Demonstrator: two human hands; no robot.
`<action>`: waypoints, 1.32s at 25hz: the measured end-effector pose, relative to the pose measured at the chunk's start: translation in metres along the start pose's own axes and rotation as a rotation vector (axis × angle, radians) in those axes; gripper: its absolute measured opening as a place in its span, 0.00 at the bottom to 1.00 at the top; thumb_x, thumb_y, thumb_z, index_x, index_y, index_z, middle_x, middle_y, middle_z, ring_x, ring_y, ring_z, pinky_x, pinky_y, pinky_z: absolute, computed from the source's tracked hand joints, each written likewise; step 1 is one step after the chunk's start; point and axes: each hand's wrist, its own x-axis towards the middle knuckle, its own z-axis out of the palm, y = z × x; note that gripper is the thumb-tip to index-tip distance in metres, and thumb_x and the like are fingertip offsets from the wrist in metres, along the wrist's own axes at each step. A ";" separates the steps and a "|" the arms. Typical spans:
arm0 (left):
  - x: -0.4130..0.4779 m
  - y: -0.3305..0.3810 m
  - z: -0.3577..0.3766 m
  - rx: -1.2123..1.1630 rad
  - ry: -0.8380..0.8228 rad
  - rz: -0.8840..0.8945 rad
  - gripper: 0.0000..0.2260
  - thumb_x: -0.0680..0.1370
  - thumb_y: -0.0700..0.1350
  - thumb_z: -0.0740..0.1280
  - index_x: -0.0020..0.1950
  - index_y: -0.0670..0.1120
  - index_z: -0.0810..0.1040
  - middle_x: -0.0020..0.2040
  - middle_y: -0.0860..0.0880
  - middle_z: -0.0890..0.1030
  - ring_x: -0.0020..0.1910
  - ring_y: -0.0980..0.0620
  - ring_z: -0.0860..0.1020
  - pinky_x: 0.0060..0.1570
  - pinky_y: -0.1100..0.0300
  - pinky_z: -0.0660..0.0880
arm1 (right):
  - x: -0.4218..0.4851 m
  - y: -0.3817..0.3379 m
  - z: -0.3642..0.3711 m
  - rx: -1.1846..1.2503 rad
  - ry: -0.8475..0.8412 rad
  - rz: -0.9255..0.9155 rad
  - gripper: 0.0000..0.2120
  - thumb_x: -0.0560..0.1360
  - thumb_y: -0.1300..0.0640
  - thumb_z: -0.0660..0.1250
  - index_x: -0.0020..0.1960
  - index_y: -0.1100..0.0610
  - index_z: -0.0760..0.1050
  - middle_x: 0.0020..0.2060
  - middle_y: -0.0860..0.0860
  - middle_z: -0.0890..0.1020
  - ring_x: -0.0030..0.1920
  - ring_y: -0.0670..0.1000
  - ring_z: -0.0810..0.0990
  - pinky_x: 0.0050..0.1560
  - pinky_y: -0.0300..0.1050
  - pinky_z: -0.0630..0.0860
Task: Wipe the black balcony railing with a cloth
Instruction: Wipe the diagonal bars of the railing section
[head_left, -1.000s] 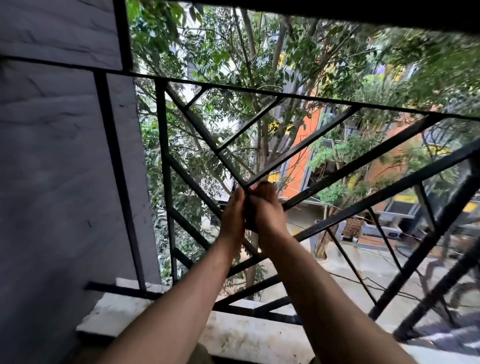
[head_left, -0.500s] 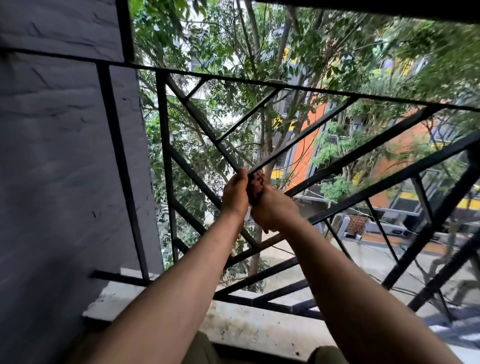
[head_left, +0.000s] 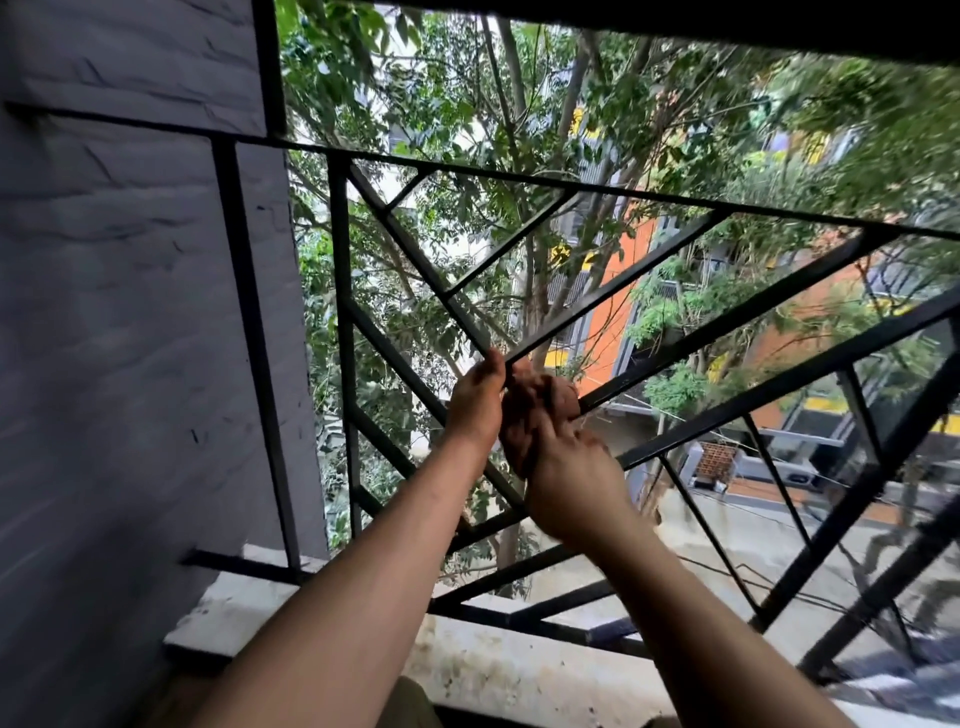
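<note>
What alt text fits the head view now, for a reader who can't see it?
Two bare hands meet where the diagonal bars of a black metal balcony railing converge: the left hand grips a bar while the right hand holds a bunched reddish-brown cloth against it. A grey stone wall stands left; trees and an orange building lie beyond.

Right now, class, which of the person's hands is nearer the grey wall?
Left. The left hand grips the railing where its bars meet, closer to the wall; the right hand, holding the cloth, lies beside it, farther out.
</note>
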 end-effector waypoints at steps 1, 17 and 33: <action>0.001 -0.001 0.000 -0.021 -0.020 0.012 0.21 0.84 0.59 0.56 0.56 0.48 0.84 0.51 0.50 0.86 0.54 0.50 0.82 0.61 0.49 0.77 | -0.017 -0.003 0.001 -0.086 -0.019 -0.023 0.32 0.78 0.54 0.60 0.80 0.54 0.55 0.73 0.59 0.69 0.56 0.64 0.79 0.49 0.52 0.76; 0.005 -0.002 -0.012 -0.183 -0.100 -0.028 0.11 0.83 0.51 0.62 0.58 0.47 0.80 0.55 0.43 0.84 0.51 0.49 0.82 0.52 0.49 0.78 | 0.046 -0.020 -0.023 0.932 0.220 0.050 0.08 0.86 0.57 0.58 0.54 0.57 0.76 0.42 0.54 0.81 0.37 0.46 0.81 0.38 0.48 0.80; 0.005 0.010 0.019 0.094 0.261 0.219 0.14 0.86 0.51 0.58 0.50 0.45 0.77 0.39 0.48 0.84 0.34 0.56 0.81 0.33 0.64 0.72 | 0.040 0.055 -0.094 -0.072 0.593 -0.077 0.23 0.73 0.64 0.62 0.68 0.56 0.73 0.63 0.58 0.78 0.48 0.62 0.79 0.41 0.52 0.76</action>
